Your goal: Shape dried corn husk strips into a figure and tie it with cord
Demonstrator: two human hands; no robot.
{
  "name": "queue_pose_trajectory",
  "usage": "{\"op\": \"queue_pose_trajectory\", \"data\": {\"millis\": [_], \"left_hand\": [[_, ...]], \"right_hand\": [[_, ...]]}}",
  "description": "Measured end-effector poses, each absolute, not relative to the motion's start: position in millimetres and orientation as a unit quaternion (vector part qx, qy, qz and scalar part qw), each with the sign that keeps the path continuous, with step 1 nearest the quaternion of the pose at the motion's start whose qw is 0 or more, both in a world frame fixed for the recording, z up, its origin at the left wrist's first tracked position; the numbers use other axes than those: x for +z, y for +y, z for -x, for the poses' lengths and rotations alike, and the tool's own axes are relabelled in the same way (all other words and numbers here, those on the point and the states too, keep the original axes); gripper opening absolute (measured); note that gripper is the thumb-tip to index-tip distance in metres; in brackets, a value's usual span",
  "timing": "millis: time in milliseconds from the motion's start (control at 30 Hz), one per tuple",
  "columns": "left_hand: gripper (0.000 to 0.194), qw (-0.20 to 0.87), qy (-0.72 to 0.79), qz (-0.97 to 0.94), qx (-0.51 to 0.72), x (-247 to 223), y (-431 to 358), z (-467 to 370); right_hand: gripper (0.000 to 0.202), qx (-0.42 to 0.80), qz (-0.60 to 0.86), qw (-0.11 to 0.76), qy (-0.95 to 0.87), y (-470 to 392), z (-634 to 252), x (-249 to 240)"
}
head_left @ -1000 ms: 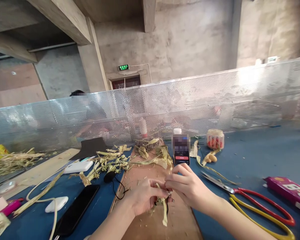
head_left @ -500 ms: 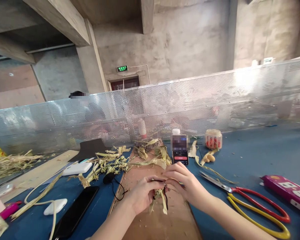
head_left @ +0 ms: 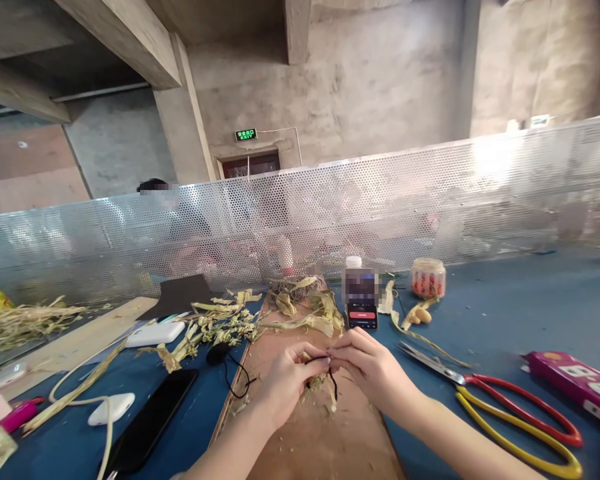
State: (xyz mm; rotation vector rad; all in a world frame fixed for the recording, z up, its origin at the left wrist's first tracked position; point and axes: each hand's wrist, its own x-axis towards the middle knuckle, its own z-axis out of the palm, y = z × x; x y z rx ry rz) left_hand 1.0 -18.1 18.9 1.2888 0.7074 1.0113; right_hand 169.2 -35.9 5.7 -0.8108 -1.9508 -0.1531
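Over the brown board (head_left: 300, 440) my two hands meet at the fingertips. My left hand (head_left: 285, 383) is closed round a small bundle of dried plant husk (head_left: 320, 385), pale green-yellow and partly hidden by the fingers. A thin black cord (head_left: 335, 388) crosses the bundle and one end of it dangles below. With fingers pressed together, my right hand (head_left: 375, 367) pinches at the cord beside the left fingertips; the exact grip is partly covered.
Dried husks (head_left: 310, 323) and a phone (head_left: 362, 313) propped against a bottle lie beyond my hands. Red-and-yellow-handled scissors (head_left: 520, 413), a jar (head_left: 428, 279) and a purple package (head_left: 575, 383) are at right. Leftward are a black phone (head_left: 153, 420), a black cord ball (head_left: 218, 353) and a white power bank (head_left: 155, 335).
My fingertips have come closer together. The right fingers have closed into a tighter pinch, and the husk bundle has shifted, with less of its pale strip showing.
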Motion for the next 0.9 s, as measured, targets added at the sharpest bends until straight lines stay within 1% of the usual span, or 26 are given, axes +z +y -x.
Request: {"op": "queue_pose_trajectory", "data": {"millis": [300,567,633,800,900], "left_hand": [[0.006,0.664,0.269,-0.525,0.46,20,-20,-4],[0.007,0.671,0.258,-0.527,0.454,21,-20,-4],[0.009,0.657,0.268,-0.543,0.45,22,-20,-3],[0.01,0.608,0.317,-0.589,0.429,24,-22,-1],[0.011,0.598,0.32,-0.61,0.41,26,-23,1]], "right_hand": [[0.02,-0.152,0.316,0.448,-0.823,-40,-172,7],[0.018,-0.164,0.295,0.455,-0.824,-40,-173,8],[0.016,-0.125,0.294,0.473,-0.822,-41,-172,9],[0.014,0.07,0.33,0.51,-0.791,-47,-169,14],[0.012,0.125,0.349,0.511,-0.775,-49,-169,17]]}}
